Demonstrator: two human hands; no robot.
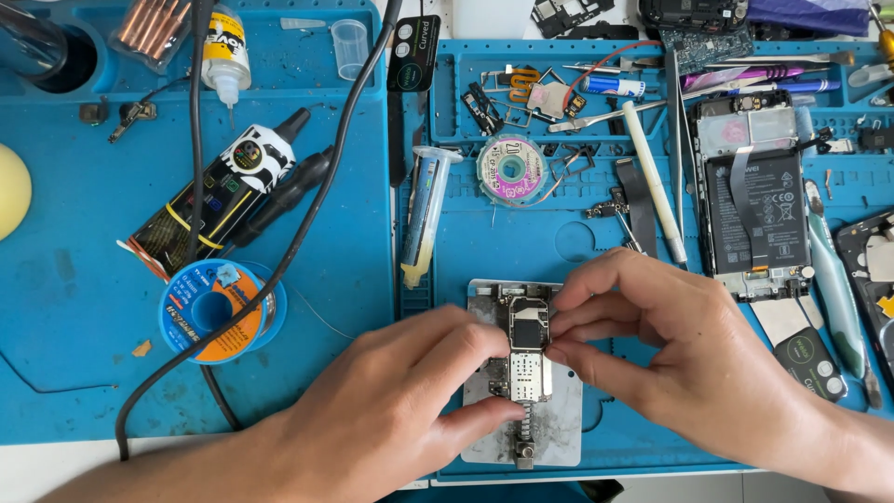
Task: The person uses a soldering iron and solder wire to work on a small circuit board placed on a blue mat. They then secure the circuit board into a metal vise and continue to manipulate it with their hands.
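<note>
A small phone circuit board lies on a grey metal holder plate on the blue mat near the front edge. My left hand grips the board's left side and the plate with thumb and fingers. Coming in from the right, my right hand pinches the board's right edge with fingertips. A spring clamp of the holder shows below the board between my thumbs.
An opened phone with its battery lies at the right. A syringe, a wick spool, a white stick, a glue tube, a solder reel and a black cable lie on the blue mats.
</note>
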